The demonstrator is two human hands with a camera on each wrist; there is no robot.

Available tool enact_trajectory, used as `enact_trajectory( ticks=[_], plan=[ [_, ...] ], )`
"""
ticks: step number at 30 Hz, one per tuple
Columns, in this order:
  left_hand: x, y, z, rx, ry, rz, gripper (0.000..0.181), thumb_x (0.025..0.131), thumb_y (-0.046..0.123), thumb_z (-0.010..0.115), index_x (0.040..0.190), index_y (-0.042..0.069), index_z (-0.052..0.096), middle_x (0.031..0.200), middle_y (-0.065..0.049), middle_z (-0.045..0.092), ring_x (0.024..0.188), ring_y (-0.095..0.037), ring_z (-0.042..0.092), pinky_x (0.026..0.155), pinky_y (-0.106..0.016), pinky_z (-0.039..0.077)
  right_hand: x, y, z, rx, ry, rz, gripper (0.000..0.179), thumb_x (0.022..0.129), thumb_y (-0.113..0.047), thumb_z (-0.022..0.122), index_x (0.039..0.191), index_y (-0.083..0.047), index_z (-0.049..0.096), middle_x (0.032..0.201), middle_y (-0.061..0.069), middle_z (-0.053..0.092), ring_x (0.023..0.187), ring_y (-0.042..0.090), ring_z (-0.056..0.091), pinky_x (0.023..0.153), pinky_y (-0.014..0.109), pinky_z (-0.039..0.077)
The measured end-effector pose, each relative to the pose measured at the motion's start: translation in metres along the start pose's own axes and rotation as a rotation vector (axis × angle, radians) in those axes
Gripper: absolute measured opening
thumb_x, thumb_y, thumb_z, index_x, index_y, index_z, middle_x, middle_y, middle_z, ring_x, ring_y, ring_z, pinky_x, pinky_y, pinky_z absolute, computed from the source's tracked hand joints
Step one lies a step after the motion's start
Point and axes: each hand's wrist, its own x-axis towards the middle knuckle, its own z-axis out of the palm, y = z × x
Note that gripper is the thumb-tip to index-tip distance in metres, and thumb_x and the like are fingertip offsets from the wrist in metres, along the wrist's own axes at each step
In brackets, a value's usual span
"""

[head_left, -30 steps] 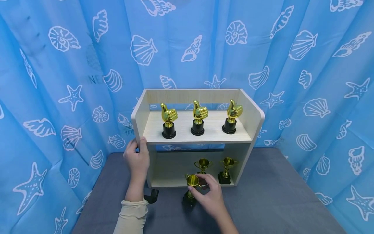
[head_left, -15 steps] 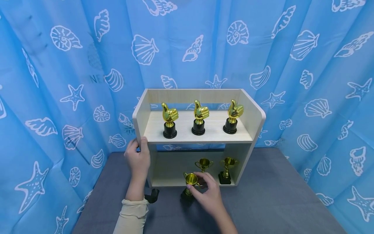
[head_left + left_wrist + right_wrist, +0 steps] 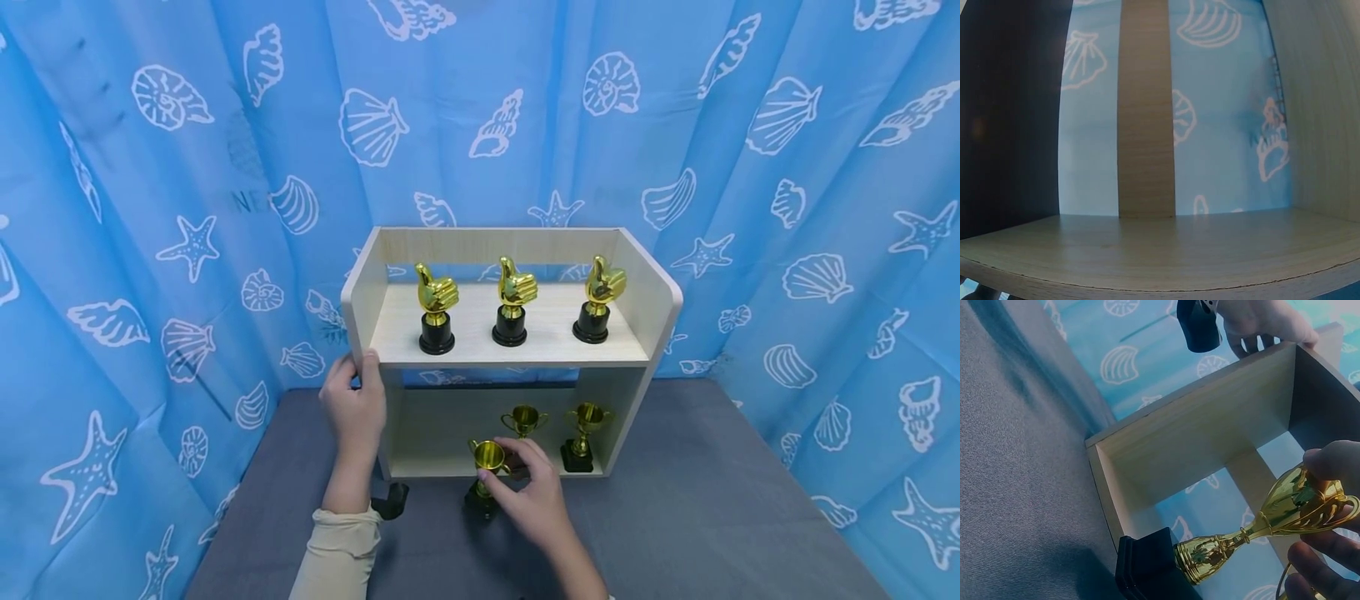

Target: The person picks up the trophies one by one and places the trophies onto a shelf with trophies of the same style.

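Observation:
My right hand (image 3: 531, 500) pinches a gold trophy cup (image 3: 489, 455) by its bowl, just in front of the lower shelf opening. In the right wrist view the cup's black square base (image 3: 1150, 562) points away from the fingers. My left hand (image 3: 354, 408) grips the left side panel of the white wooden shelf (image 3: 510, 364), thumb at the front edge. Another gold trophy cup (image 3: 525, 419) stands on the lower shelf, its base hidden behind my right hand. A third trophy cup (image 3: 588, 414) stands right of it, near the right panel.
Three gold thumbs-up trophies, left (image 3: 437, 293), middle (image 3: 517, 287) and right (image 3: 603, 285), line the upper shelf. A grey cloth (image 3: 697, 500) covers the table. Behind hangs a blue seashell curtain (image 3: 465, 83). The black wrist camera (image 3: 391, 502) juts beside my left forearm.
My right hand has carried the trophy cup slightly left and toward the shelf. The left hand keeps its grip on the side panel; the whole view has shifted a little.

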Motion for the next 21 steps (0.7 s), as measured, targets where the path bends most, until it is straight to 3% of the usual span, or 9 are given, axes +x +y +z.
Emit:
enact_trajectory(
  ticks=[4, 9, 16, 21],
  plan=[
    [-0.0008, 0.0011, 0.0003, 0.007, -0.001, 0.003, 0.042, 0.106, 0.035, 0.063, 0.091, -0.001, 0.076, 0.111, -0.016, 0.074, 0.098, -0.029, 0.069, 0.082, -0.038, 0.051, 0.0010, 0.0015, 0.0011, 0.008, 0.002, -0.005, 0.042, 0.084, -0.022, 0.091, 0.123, -0.024, 0.074, 0.110, -0.009, 0.070, 0.093, 0.023, 0.069, 0.081, 0.038, 0.060],
    [-0.0019, 0.0013, 0.0001, 0.020, 0.006, 0.005, 0.042, 0.106, 0.034, 0.062, 0.088, -0.001, 0.075, 0.112, -0.016, 0.075, 0.099, -0.028, 0.071, 0.079, -0.038, 0.052, 0.0019, 0.0028, 0.0026, 0.008, 0.008, -0.015, 0.042, 0.084, -0.021, 0.091, 0.122, -0.023, 0.074, 0.109, -0.009, 0.069, 0.090, 0.017, 0.068, 0.078, 0.030, 0.059],
    [-0.0017, 0.0001, -0.0001, 0.008, 0.005, -0.012, 0.042, 0.106, 0.036, 0.062, 0.095, -0.001, 0.077, 0.117, -0.016, 0.074, 0.107, -0.031, 0.070, 0.089, -0.049, 0.056, 0.0050, 0.0038, 0.0045, 0.013, -0.007, -0.007, 0.042, 0.085, -0.022, 0.091, 0.123, -0.023, 0.074, 0.108, -0.009, 0.068, 0.090, 0.016, 0.067, 0.078, 0.032, 0.059],
    [-0.0021, 0.0007, 0.0006, 0.007, 0.000, -0.012, 0.043, 0.107, 0.038, 0.061, 0.095, -0.001, 0.077, 0.116, -0.016, 0.074, 0.105, -0.030, 0.069, 0.090, -0.046, 0.055, 0.0068, 0.0047, 0.0055, 0.010, -0.021, 0.008, 0.043, 0.085, -0.022, 0.090, 0.125, -0.019, 0.074, 0.109, -0.007, 0.068, 0.091, 0.023, 0.067, 0.079, 0.035, 0.060]
  ],
)
